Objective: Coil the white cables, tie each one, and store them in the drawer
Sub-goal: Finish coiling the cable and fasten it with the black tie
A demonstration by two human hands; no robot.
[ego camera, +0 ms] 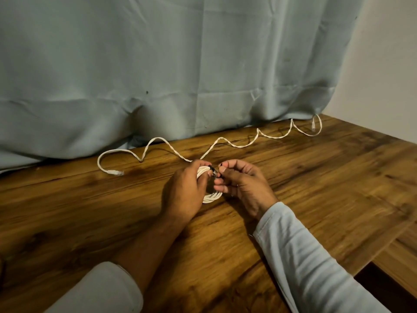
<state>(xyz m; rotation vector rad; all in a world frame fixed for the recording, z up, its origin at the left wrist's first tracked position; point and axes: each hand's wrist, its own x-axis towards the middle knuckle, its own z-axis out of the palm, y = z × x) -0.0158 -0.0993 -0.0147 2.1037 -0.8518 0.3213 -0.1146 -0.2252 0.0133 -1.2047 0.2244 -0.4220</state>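
Note:
A coiled white cable (212,197) lies on the wooden table between my hands. My left hand (185,190) grips the coil from the left, fingers curled over its top. My right hand (243,186) pinches a small black tie (214,172) that wraps the coil's upper edge. A second white cable (225,142) lies uncoiled in loose waves along the back of the table, with one plug (116,172) at the left and the other plug (313,125) at the far right. Most of the coil is hidden under my fingers.
A pale blue cloth (180,75) hangs behind the table and drapes onto its back edge. The wooden table (90,222) ends at the right (388,240), where a dark gap (383,283) and a lower wooden surface show. A bare wall (388,64) stands at the right.

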